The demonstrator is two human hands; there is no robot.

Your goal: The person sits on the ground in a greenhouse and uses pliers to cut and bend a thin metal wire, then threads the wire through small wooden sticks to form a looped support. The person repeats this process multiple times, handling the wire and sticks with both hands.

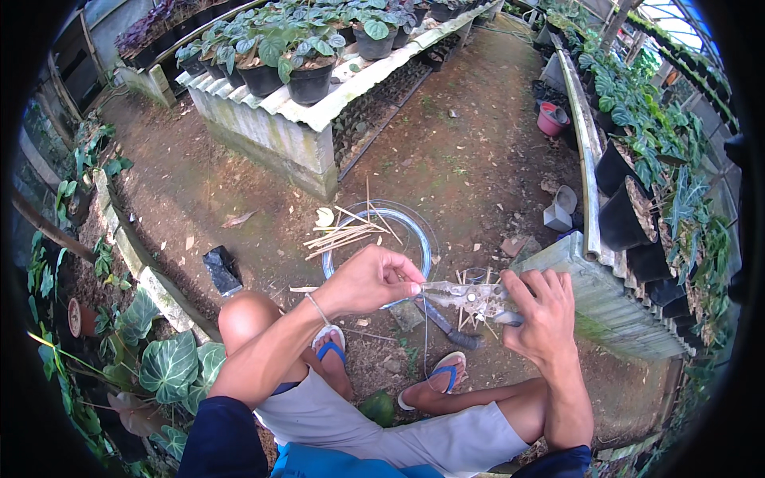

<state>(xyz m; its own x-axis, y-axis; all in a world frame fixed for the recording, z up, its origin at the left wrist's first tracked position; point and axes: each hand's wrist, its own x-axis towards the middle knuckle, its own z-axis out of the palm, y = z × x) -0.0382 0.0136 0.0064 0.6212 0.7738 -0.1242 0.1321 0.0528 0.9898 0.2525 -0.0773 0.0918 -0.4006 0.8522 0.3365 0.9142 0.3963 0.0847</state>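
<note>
My left hand (368, 280) is closed in a pinch, thumb and forefinger pressed on a thin wire (425, 338). A length of that wire hangs down in a curve below my fingertips. My right hand (543, 315) is wrapped round the handles of worn metal pliers (472, 299), whose jaws point left and meet the wire at my left fingertips. Below the pliers lies a tool with a dark curved handle (460, 338), partly hidden. On the ground beyond my hands rests a coil of clear, shiny wire (428, 239), with thin bamboo sticks (344, 237) lying across it.
Potted plants (309, 80) stand on a corrugated bench ahead, above a concrete block wall (263, 143). More black pots (625, 215) line a raised bed at right. A black plastic piece (222, 269) lies at left. A red pot (551, 119) sits farther back.
</note>
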